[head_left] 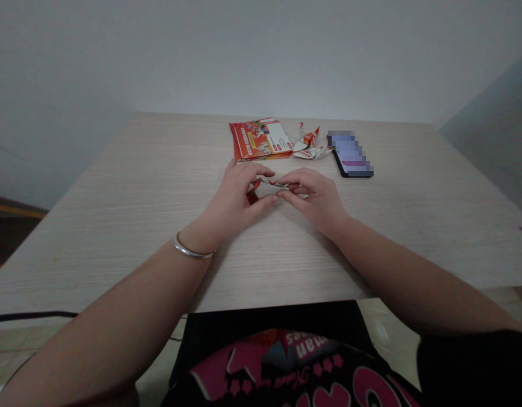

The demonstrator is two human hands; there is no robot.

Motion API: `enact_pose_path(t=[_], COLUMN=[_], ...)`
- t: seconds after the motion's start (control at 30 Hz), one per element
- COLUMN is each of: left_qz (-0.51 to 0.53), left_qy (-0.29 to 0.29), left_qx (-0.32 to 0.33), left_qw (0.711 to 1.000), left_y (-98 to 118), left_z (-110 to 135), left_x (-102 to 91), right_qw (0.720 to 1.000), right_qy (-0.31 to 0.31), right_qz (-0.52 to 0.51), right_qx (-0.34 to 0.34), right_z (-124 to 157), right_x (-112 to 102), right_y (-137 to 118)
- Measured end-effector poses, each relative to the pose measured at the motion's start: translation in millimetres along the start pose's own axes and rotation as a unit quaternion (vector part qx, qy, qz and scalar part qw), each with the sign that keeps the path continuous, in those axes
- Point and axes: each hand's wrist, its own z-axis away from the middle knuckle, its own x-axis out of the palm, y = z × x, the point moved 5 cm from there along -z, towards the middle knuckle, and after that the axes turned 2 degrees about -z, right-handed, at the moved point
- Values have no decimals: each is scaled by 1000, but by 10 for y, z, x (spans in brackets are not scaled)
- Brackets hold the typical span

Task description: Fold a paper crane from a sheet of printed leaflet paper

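A small folded piece of red and white printed paper (266, 187) is pinched between both hands just above the light wooden table (129, 192). My left hand (238, 195), with a silver bangle on its wrist, grips the paper's left end with curled fingers. My right hand (314, 195) pinches the right end between thumb and fingertips. Most of the paper is hidden by the fingers.
Farther back on the table lie a red printed leaflet (260, 139), a finished folded paper figure (310, 143) of the same print, and a dark phone (351, 154) to its right. A black cable (27, 316) runs along the table's near left edge. A white wall stands behind.
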Motion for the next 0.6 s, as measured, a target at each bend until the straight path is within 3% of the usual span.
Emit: enact_pose_path(t=[0.13, 0.27, 0.33, 0.5, 0.6], left_qz=[44, 99, 123, 159, 154], left_qy=[22, 40, 55, 98, 113], left_qx=[0, -26, -8, 70, 53], left_qw=[999, 994, 991, 980, 980], left_y=[0, -78, -111, -100, -74], left_z=[-7, 25, 29, 17, 27], left_x=[-43, -25, -7, -21, -52], right_qw=[998, 996, 996, 993, 991], right_qy=[10, 1, 6, 40, 66], right_qz=[-47, -90, -93, -74, -10], right_qx=[-31, -16, -17, -88, -119], right_z=[13, 21, 21, 26, 25], right_x=[-19, 4, 5, -35, -79], right_y=[-25, 49, 90, 104, 62])
